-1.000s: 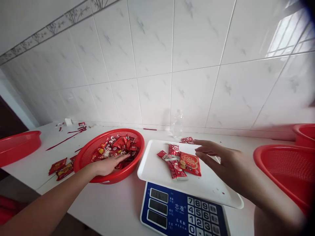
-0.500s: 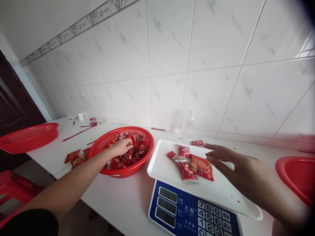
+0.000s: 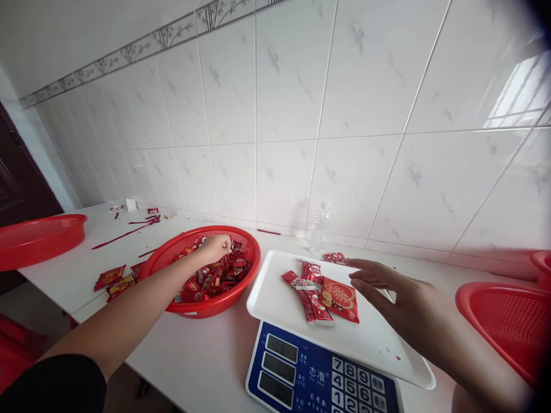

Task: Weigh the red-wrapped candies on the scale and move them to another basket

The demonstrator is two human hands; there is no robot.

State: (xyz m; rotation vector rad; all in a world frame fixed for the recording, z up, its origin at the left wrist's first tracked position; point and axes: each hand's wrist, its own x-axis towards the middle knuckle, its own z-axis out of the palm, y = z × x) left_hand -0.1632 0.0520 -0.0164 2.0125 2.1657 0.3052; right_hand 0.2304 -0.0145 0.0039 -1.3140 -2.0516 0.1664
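My left hand point(image 3: 215, 249) is over the red basket point(image 3: 198, 310) filled with small red packets point(image 3: 215, 278). Its fingers are curled closed, and what they hold, if anything, is hidden. My right hand point(image 3: 394, 287) hovers above the right part of the white scale tray point(image 3: 267, 298), fingers apart and holding nothing. A large red square packet point(image 3: 340, 298) and several narrow red packets point(image 3: 316, 304) lie together on the tray, left of my right hand. The blue scale panel point(image 3: 318, 373) sits in front of the tray.
Several packets point(image 3: 109, 276) lie left of the basket. Another red basket point(image 3: 43, 244) stands at the far left, one more point(image 3: 508, 321) at the right. A clear plastic bottle point(image 3: 319, 229) and a red packet point(image 3: 334, 258) are behind the tray.
The view has shifted to the right, so the table items appear farther left. My left hand has risen slightly relative to the basket. My right hand remains open above the tray.
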